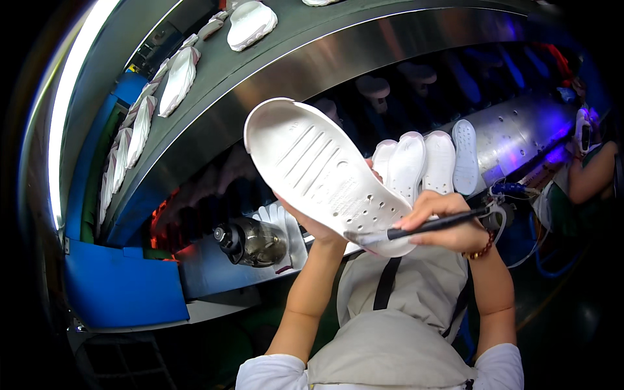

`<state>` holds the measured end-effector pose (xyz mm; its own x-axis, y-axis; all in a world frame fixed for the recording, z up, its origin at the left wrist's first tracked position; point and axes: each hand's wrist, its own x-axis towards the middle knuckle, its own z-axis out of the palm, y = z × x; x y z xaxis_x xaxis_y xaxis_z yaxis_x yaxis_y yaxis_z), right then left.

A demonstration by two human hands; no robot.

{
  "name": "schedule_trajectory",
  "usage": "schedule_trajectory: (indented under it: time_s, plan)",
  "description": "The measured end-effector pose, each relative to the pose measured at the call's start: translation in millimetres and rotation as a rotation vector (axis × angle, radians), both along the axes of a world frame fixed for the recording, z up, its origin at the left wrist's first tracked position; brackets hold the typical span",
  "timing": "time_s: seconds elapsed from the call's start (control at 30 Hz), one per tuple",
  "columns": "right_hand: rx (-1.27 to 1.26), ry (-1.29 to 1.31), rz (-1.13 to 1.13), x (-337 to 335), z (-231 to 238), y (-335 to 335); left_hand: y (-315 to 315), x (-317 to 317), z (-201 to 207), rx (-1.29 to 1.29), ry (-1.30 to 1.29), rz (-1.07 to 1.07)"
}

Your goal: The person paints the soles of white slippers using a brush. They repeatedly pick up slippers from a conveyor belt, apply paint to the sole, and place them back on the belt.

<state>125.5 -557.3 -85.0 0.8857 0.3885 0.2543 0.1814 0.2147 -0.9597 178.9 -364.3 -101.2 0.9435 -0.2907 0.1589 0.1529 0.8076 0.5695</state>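
A white shoe sole point(318, 166) is tilted in front of me, its hollow inner side facing up. My left hand point(312, 222) is wrapped round it from below, most of the fingers hidden behind the sole. In my right hand point(452, 224) is a brush point(432, 225) with a black handle, pinched between thumb and fingers. Its pale bristles touch the inside of the sole near the end closest to me, beside several small holes. Behind the held sole, several more white soles point(439, 162) stand in a row.
A dark see-through bottle point(260, 242) with a black cap stands on the metal ledge point(201, 270) at left. Beyond, a green conveyor belt point(292, 29) carries white shoe pieces point(250, 26). Blue machine housing point(127, 283) is at left. Another person's arm point(593, 174) shows at far right, near cables.
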Motion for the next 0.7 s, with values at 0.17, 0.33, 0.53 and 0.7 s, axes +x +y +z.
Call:
schedule_trajectory:
  time_s: [0.17, 0.33, 0.53, 0.7]
  plan:
    - [0.078, 0.092, -0.072, 0, -17, -8, 3, 2, 7, -0.075, -0.129, -0.065]
    - [0.268, -0.064, 0.076, 1, -23, -9, 5, 6, 17, -0.156, -0.178, -0.161]
    - [0.264, 0.118, -0.142, -14, -6, 10, -12, -16, 6, -0.073, -0.116, -0.137]
    - [-0.059, -0.144, -0.154, -21, -12, 17, -2, -25, -19, -0.083, 0.035, -0.218]
